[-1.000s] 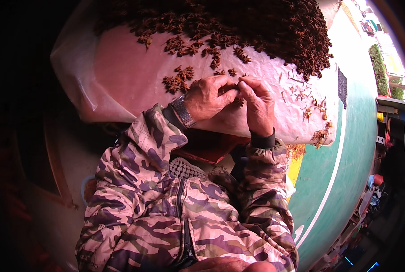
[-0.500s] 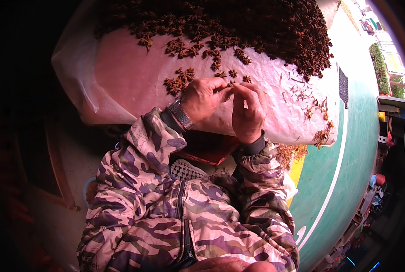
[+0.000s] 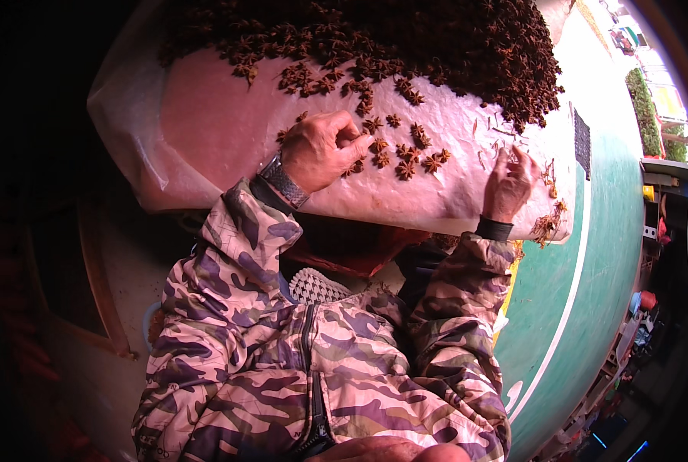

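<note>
Dried star anise lies in a big dark heap point(image 3: 436, 46) at the far side of a table spread with pale plastic sheeting point(image 3: 213, 131). My left hand point(image 3: 317, 154), with a watch on the wrist, is curled low over the sheet with thumb and fingers drawn together. What it holds, if anything, is hidden. Loose star anise point(image 3: 407, 163) lie just right of it, and a few more show beside its knuckles. Farther right, my right hand point(image 3: 511, 185) has its fingers apart beside thin stems point(image 3: 498, 132) strewn on the sheet; I see nothing in it.
Stem debris point(image 3: 546, 225) gathers at the table's right corner. A dark red thing point(image 3: 344, 246) sits under the near edge, beside a patterned grey-white item point(image 3: 317, 286). To the right runs a green floor point(image 3: 552, 308) with a white line, with shelves and clutter beyond.
My hands, together half a second ago, have parted. The right hand moved right to the stems; the left moved slightly left. Several star anise now show between them.
</note>
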`<action>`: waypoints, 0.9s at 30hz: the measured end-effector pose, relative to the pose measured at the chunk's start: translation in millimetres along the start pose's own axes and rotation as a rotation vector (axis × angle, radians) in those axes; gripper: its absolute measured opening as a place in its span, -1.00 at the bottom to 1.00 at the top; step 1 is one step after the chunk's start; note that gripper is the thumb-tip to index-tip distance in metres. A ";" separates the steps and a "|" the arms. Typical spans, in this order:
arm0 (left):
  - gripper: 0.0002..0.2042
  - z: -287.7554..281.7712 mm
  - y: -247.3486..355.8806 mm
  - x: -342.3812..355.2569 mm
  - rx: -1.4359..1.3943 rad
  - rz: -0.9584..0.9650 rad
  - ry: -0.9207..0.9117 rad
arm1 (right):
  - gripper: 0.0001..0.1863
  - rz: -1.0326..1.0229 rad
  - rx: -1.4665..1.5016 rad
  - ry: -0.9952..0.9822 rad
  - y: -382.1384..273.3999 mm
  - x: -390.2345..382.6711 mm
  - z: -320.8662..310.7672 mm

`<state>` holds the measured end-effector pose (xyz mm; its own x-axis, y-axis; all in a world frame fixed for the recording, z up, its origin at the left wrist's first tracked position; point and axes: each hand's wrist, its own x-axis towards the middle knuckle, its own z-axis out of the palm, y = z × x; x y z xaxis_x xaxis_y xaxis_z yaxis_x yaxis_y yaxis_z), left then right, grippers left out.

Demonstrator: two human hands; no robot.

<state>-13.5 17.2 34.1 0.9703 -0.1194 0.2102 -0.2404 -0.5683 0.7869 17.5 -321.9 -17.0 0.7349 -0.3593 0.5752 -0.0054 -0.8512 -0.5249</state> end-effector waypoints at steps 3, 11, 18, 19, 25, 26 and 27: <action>-0.79 -0.9 -11.0 1.9 0.180 0.179 0.075 | -0.73 -0.013 0.240 -0.357 -23.0 -16.8 4.5; -0.84 -22.6 -39.7 -0.5 0.142 0.027 0.279 | -0.70 -0.163 0.554 -0.583 -94.5 -55.5 11.4; -0.80 -23.2 -73.2 -9.7 0.258 0.078 0.400 | -0.75 -0.111 0.609 -0.339 -74.0 -48.3 33.3; -0.80 -20.7 -78.4 -10.1 0.231 0.074 0.398 | -0.75 -0.121 0.590 -0.340 -71.0 -48.5 34.5; -0.72 -11.3 -88.0 -9.7 -0.011 0.061 0.434 | -0.71 -0.215 0.532 -0.436 -82.5 -53.4 45.2; -0.71 -7.8 -90.8 -10.8 -0.033 0.056 0.429 | -0.70 -0.225 0.538 -0.434 -80.7 -55.6 52.7; -0.70 -7.5 -90.2 -11.3 -0.048 0.055 0.427 | -0.69 -0.249 0.541 -0.440 -82.4 -57.3 58.4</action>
<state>-2.9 75.9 -34.9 0.8607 0.2053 0.4658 -0.3019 -0.5309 0.7918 15.4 -208.7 -43.3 0.8751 0.1037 0.4727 0.4489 -0.5387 -0.7129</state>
